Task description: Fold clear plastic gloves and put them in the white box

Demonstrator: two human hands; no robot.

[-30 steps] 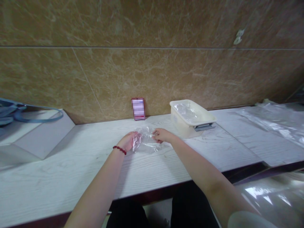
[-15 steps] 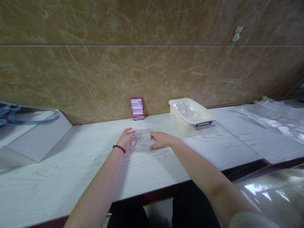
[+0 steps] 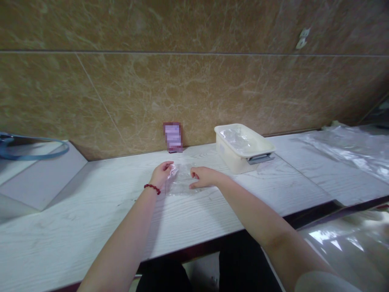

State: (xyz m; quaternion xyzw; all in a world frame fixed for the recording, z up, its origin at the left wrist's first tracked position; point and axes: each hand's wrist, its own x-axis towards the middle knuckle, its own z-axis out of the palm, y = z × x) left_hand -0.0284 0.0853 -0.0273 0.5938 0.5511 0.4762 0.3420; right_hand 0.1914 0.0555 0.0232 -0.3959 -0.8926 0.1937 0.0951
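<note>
A clear plastic bag [image 3: 181, 184] lies on the white wood-grain table between my two hands. My left hand [image 3: 161, 173], with a dark red bead bracelet at the wrist, pinches the bag's left edge with its fingers closed. On the right edge of the bag rests my right hand [image 3: 203, 177], its thumb and index finger apart and the other fingers curled. It seems to touch the plastic without gripping it.
A cream plastic bin [image 3: 234, 159] with clear bags [image 3: 240, 138] inside stands right of my hands. A phone-like object [image 3: 173, 137] leans on the wall. White box at left [image 3: 48, 174]; plastic sheeting at far right [image 3: 352, 148].
The left fingers have drawn closer together on the bag, and the bag's creased part lies flatter. My right hand has hardly moved. The view has shifted slightly.
</note>
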